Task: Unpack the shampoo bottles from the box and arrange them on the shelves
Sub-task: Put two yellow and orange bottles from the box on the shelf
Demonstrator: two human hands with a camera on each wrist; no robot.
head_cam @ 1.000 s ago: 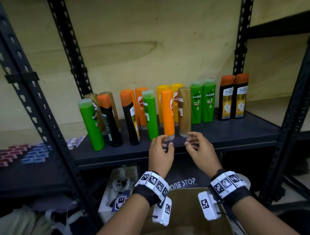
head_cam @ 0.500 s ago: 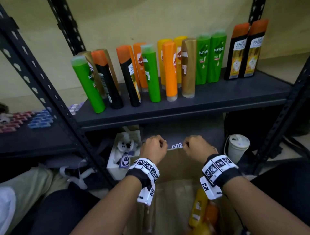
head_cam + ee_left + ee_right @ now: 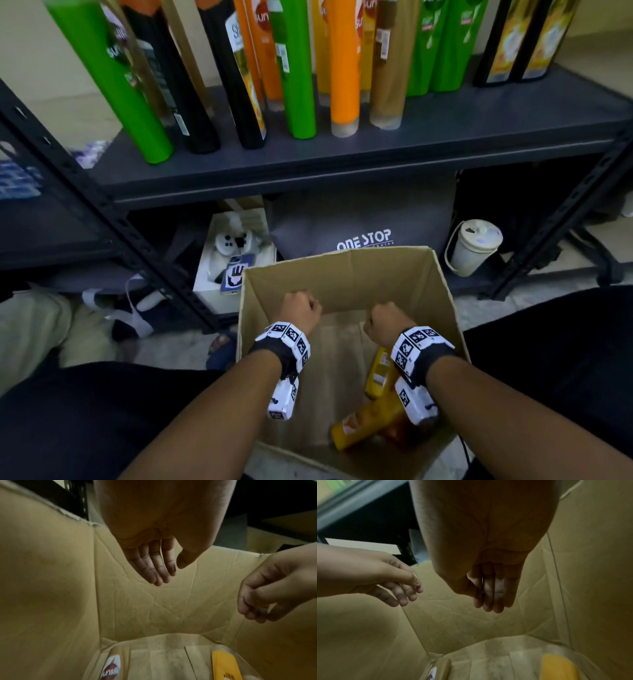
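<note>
An open cardboard box (image 3: 339, 257) stands on the floor below the shelf (image 3: 342, 156). Both hands are lowered into it. My left hand (image 3: 301, 307) hangs with loose fingers (image 3: 155, 568) pointing down and holds nothing. My right hand (image 3: 386, 318) is beside it, its fingers (image 3: 491, 595) also loose and empty. On the box floor lie yellow shampoo bottles (image 3: 376, 373), partly hidden under my right wrist, and a brown one (image 3: 111, 669) at the left. A row of green, black, orange, yellow and brown bottles (image 3: 344, 68) stands upright on the shelf.
Under the shelf sit a grey bag (image 3: 363, 219), a white lidded tub (image 3: 474, 246) and a white box with a game controller (image 3: 233, 246). Black rack posts (image 3: 144, 240) stand left and right. My dark-clothed legs flank the box.
Both hands have come down from the shelf's front edge into the box. The view has tilted down, so the box interior and its bottles now show.
</note>
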